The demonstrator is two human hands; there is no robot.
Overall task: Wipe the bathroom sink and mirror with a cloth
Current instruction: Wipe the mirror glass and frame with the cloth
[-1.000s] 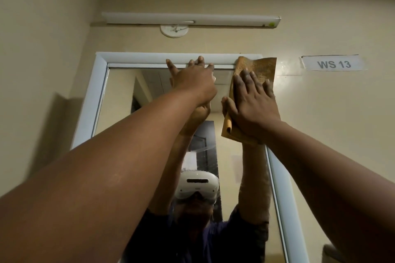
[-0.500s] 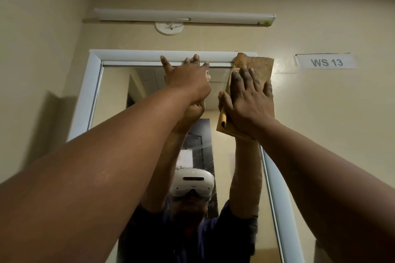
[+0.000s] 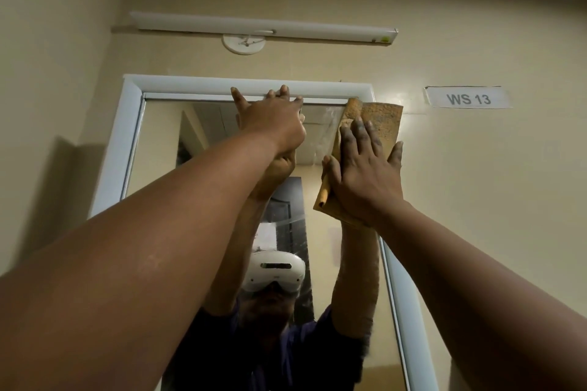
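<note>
- Two hands up at the mirror (image 3: pixel 165 143), both near its top edge; the sink is out of view.
- Change: over the last second the cloth (image 3: pixel 373 124) has barely shifted along the mirror's top right corner, and a smeared streak now shows on the glass just left of the cloth. My read: the wipe is working this corner slowly, with most of the mirror below still to do.
- Right hand (image 3: pixel 365 174) has flat, straight, spread fingers pressing the cloth against the mirror's upper right corner; it is not curled round the cloth.
- Left hand (image 3: pixel 273 124) lies flat with fingers straight, fingertips touching the mirror's top frame near its middle. It holds nothing and looks like bracing, same as a second ago.
- Cloth: orange-tan, rough and grubby with darker patches. Its top overlaps the mirror's right frame and the wall beside it, and its lower left edge is rolled over below the thumb.
- The WS 13 label (image 3: pixel 467 98) sits on the wall, right of the mirror's top corner.
- Light bar (image 3: pixel 263 27) is above the mirror.
</note>
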